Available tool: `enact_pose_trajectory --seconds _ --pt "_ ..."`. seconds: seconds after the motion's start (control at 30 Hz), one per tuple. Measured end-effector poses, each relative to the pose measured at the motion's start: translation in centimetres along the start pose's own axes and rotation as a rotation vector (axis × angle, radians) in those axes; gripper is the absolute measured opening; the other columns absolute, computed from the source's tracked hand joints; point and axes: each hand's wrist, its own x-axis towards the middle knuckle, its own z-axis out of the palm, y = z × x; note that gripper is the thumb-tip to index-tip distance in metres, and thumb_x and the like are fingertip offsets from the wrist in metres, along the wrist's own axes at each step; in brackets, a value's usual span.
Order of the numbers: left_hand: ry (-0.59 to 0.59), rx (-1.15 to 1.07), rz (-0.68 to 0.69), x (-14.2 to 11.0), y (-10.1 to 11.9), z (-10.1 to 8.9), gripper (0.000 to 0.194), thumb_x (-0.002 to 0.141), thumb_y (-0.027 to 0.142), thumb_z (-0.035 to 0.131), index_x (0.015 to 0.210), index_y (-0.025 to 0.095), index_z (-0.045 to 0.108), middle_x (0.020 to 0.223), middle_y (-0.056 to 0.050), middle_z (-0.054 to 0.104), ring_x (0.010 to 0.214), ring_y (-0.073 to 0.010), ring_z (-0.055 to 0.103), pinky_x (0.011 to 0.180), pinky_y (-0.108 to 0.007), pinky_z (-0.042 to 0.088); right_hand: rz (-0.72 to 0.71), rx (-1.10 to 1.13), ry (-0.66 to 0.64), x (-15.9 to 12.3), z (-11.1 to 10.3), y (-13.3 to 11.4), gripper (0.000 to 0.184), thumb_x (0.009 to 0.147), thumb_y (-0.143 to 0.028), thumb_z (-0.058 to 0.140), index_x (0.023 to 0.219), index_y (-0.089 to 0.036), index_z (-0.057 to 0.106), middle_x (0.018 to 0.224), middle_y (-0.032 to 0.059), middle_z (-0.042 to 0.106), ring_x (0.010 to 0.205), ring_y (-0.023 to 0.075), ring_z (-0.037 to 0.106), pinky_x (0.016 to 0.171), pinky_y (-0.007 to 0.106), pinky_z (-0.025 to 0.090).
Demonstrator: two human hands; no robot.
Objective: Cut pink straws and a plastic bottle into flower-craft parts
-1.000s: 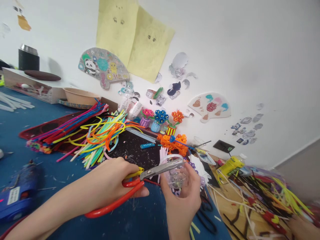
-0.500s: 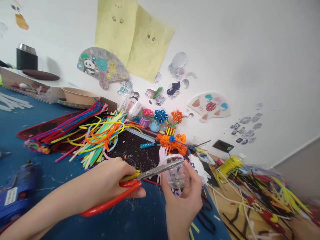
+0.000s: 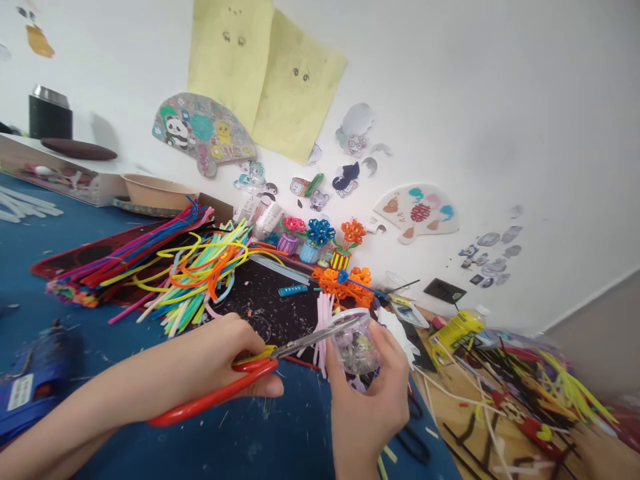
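My left hand [image 3: 210,363] is closed round the red-handled scissors [image 3: 235,383], whose steel blades reach right to the rim of a small clear plastic cup [image 3: 353,343]. My right hand [image 3: 373,400] grips that cup from below and behind; small pale bits lie inside it. Both hands hover over the blue table [image 3: 280,440], just in front of a black mat [image 3: 270,300] speckled with scraps.
A heap of coloured pipe cleaners [image 3: 165,260] lies at the left. Small pipe-cleaner flower pots [image 3: 320,240] and an orange piece [image 3: 345,280] stand by the wall. A blue glue gun [image 3: 30,380] sits far left, a yellow bottle [image 3: 457,327] and tangled wires [image 3: 530,393] at right.
The view has shifted slightly. The cup in my right hand has tilted and moved a little right; the scissors have sunk a little and moved left.
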Motion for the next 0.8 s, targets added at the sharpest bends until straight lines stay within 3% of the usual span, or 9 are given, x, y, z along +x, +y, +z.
enact_pose_trajectory --seconds 0.07,0.3,0.47,0.57,0.7,0.8 --pt "-0.075 0.002 -0.050 0.0 0.2 -0.2 0.052 0.082 0.057 0.055 0.056 0.017 0.032 0.052 0.006 0.024 0.049 -0.0087 0.019 0.045 -0.026 0.012 -0.041 -0.063 0.016 0.1 -0.1 0.0 0.048 0.072 -0.020 0.076 0.117 -0.017 0.059 0.113 0.0143 0.063 0.103 0.0276 0.060 0.088 0.046 0.047" --pt "-0.071 -0.058 -0.117 -0.1 1.3 -0.9 0.049 0.077 0.051 0.059 0.051 0.018 0.033 0.050 0.005 0.022 0.048 -0.0093 0.018 0.042 -0.023 0.014 -0.120 -0.139 0.026 0.5 -0.3 0.0 0.045 0.072 -0.017 0.076 0.114 -0.015 0.060 0.110 0.0144 0.064 0.101 0.0275 0.061 0.086 0.043 0.048" --pt "-0.068 -0.107 -0.103 -0.1 1.8 -0.9 0.046 0.077 0.042 0.058 0.051 0.019 0.029 0.049 0.005 0.022 0.045 -0.0085 0.018 0.042 -0.023 0.014 -0.100 -0.134 0.012 0.6 -0.2 -0.3 0.040 0.077 -0.020 0.072 0.114 -0.016 0.059 0.113 0.0152 0.062 0.105 0.0281 0.058 0.092 0.048 0.044" --pt "-0.114 -0.163 -0.212 0.1 1.8 -1.0 0.044 0.078 0.049 0.055 0.053 0.020 0.032 0.045 0.006 0.023 0.039 -0.0081 0.018 0.039 -0.024 0.013 -0.074 -0.133 0.024 0.7 -0.1 -0.6 0.038 0.078 -0.021 0.071 0.114 -0.017 0.059 0.112 0.0150 0.062 0.105 0.0285 0.058 0.092 0.050 0.043" --pt "0.003 -0.109 -0.206 0.6 1.1 -0.9 0.048 0.073 0.056 0.056 0.052 0.019 0.035 0.047 0.005 0.027 0.043 -0.0082 0.022 0.041 -0.023 0.015 0.011 -0.132 0.051 0.7 -0.2 -0.9 0.040 0.077 -0.027 0.071 0.113 -0.016 0.059 0.109 0.0145 0.062 0.099 0.0274 0.059 0.088 0.044 0.044" --pt "0.087 -0.036 -0.175 0.9 0.4 -0.5 0.042 0.074 0.054 0.054 0.055 0.018 0.041 0.050 0.005 0.034 0.048 -0.0087 0.027 0.044 -0.022 0.019 0.170 -0.091 -0.016 0.6 -0.2 -0.5 0.056 0.072 -0.034 0.073 0.121 -0.015 0.054 0.108 0.0139 0.061 0.094 0.0258 0.058 0.082 0.038 0.046"
